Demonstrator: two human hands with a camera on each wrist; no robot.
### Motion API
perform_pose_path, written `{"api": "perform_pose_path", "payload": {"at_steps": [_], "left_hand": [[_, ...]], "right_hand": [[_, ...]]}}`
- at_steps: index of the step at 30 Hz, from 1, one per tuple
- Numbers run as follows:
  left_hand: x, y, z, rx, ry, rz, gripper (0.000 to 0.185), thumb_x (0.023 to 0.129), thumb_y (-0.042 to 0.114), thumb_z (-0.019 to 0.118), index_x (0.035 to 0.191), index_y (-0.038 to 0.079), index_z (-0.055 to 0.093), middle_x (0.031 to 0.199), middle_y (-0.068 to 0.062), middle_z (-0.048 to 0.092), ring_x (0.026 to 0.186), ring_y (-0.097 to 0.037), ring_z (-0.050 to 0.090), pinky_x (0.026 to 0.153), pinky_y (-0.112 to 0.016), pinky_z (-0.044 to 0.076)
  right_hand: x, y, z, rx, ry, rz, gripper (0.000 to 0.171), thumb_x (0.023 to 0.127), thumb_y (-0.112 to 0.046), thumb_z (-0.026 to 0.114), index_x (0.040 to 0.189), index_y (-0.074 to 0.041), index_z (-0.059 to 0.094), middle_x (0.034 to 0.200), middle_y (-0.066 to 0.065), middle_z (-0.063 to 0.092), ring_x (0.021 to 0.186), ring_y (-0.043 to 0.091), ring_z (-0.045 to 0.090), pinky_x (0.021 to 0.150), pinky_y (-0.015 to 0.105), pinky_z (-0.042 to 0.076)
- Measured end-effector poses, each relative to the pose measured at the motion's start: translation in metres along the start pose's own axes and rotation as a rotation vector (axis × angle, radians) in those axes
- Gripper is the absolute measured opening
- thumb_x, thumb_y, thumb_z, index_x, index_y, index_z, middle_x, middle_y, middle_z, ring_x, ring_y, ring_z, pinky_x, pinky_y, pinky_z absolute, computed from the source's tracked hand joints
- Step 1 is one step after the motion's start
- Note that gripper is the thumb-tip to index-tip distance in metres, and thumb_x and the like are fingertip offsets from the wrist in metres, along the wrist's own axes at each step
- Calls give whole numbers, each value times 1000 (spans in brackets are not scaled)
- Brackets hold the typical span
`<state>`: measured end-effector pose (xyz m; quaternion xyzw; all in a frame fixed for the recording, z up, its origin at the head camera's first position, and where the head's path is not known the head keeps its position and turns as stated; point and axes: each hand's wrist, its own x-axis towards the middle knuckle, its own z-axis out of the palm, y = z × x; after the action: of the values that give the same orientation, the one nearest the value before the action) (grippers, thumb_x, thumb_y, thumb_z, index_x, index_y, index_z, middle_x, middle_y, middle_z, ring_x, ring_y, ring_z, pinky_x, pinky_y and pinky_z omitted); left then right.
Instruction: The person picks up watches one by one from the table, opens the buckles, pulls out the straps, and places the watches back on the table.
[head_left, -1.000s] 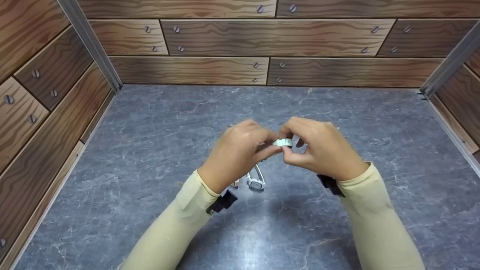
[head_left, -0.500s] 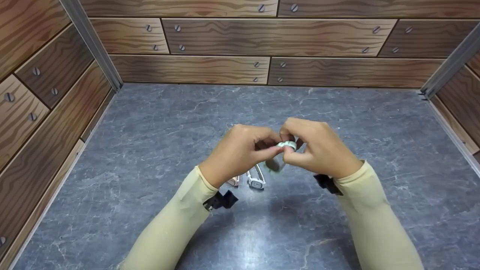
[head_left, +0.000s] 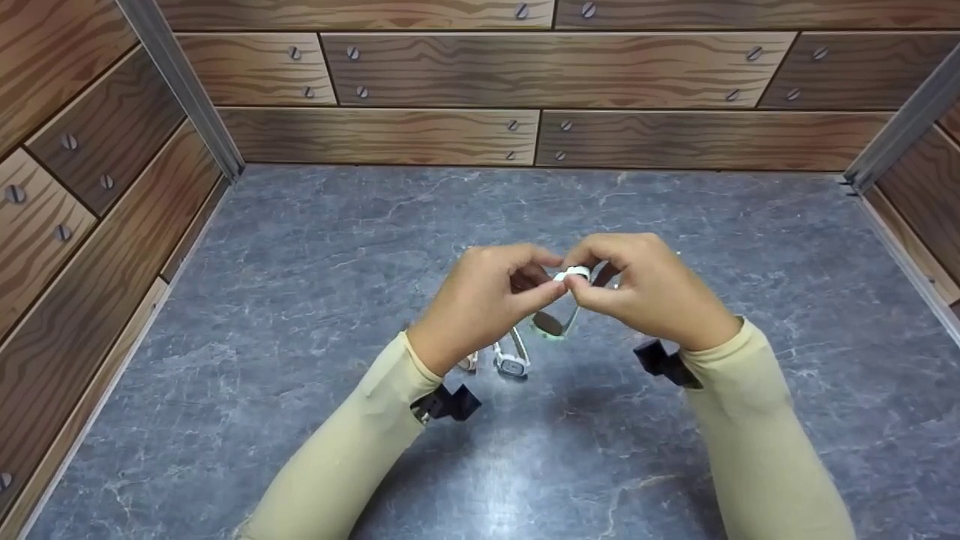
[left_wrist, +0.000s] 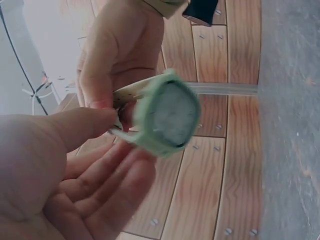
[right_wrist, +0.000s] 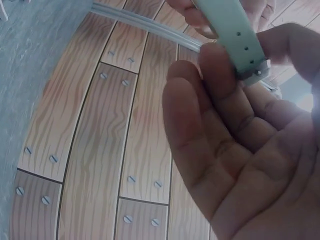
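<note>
A mint-green wristwatch (left_wrist: 172, 115) hangs off the table between both hands, its strap bent into a loop and its square case lowest. My left hand (head_left: 491, 292) pinches the strap near its joined ends between thumb and fingers. Opposite it, my right hand (head_left: 645, 289) pinches the same strap area. Punched holes and a metal buckle (right_wrist: 255, 72) show on the strap in the right wrist view, by the right fingertips. Whether the buckle is fastened I cannot tell. In the left wrist view the watch dial is blurred.
On the marbled grey tabletop (head_left: 337, 247) below the hands lies a white watch (head_left: 512, 365). A pinkish watch (head_left: 469, 363) beside it is partly hidden by the left wrist. Wood-patterned panels (head_left: 420, 135) wall in the back and sides.
The green watch's case has come into view below the hands as the strap turned. Both hands shift slightly and keep their pinch on the strap. The watches on the table stay put.
</note>
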<state>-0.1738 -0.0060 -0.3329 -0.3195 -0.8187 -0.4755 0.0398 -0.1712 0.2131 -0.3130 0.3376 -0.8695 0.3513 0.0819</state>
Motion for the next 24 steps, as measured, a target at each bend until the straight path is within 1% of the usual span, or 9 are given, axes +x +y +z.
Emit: {"api": "perform_pose_path", "payload": {"at_steps": [2, 4, 9, 11, 13, 15, 20, 24], "left_hand": [[0, 0, -2, -8, -14, -19, 21, 98, 23, 74, 115, 12, 78, 92, 5, 78, 76, 1, 70, 73, -19, 58], [-1, 0, -4, -18, -26, -46, 18, 97, 24, 76, 112, 15, 80, 92, 7, 77, 75, 0, 70, 72, -21, 58], [-3, 2, -7, -91, -59, -128, 13, 95, 21, 77, 106, 14, 79, 84, 8, 77, 72, -8, 74, 67, -26, 57], [-3, 4, -7, -124, -58, -161, 9, 95, 18, 77, 103, 14, 77, 81, 7, 76, 71, -12, 74, 67, -27, 58], [-3, 5, -6, -128, -42, -185, 5, 95, 15, 76, 100, 14, 75, 79, 7, 75, 70, -13, 74, 67, -27, 59], [-3, 7, -6, -148, -37, -200, 5, 95, 12, 74, 100, 13, 74, 79, 5, 74, 68, -15, 74, 66, -28, 59], [-3, 5, -6, -104, -47, -179, 10, 96, 13, 73, 105, 13, 77, 82, 7, 73, 66, -10, 73, 70, -25, 59], [-3, 3, -8, -24, -58, -137, 8, 96, 22, 76, 101, 16, 79, 83, 8, 74, 70, -4, 72, 72, -23, 58]], "right_hand": [[1, 0, 0, -14, -1, -11, 10, 91, -2, 71, 95, -10, 74, 92, -5, 74, 77, 7, 66, 70, 27, 59], [1, 0, 1, -18, -7, -18, 11, 90, -1, 71, 94, -10, 74, 91, -5, 74, 77, 6, 66, 71, 29, 60], [1, -1, 4, -30, -25, -39, 11, 89, 0, 71, 96, -9, 72, 91, -5, 73, 79, 7, 66, 72, 30, 60], [2, -1, 5, -36, -21, -45, 11, 89, 0, 72, 97, -8, 72, 93, -4, 73, 80, 7, 66, 71, 28, 60], [2, 0, 6, -27, -7, -51, 9, 90, -2, 73, 97, -7, 72, 93, -2, 74, 80, 7, 66, 71, 28, 59], [3, 1, 6, -22, 8, -64, 7, 91, -4, 75, 97, -7, 72, 93, -1, 74, 79, 7, 66, 70, 30, 59], [3, 3, 6, -22, 32, -114, 9, 91, -2, 76, 98, -7, 73, 93, -2, 74, 80, 7, 66, 70, 29, 59], [3, 3, 5, -23, 43, -151, 13, 89, 2, 74, 98, -7, 72, 93, -1, 73, 81, 8, 67, 72, 27, 59]]}}
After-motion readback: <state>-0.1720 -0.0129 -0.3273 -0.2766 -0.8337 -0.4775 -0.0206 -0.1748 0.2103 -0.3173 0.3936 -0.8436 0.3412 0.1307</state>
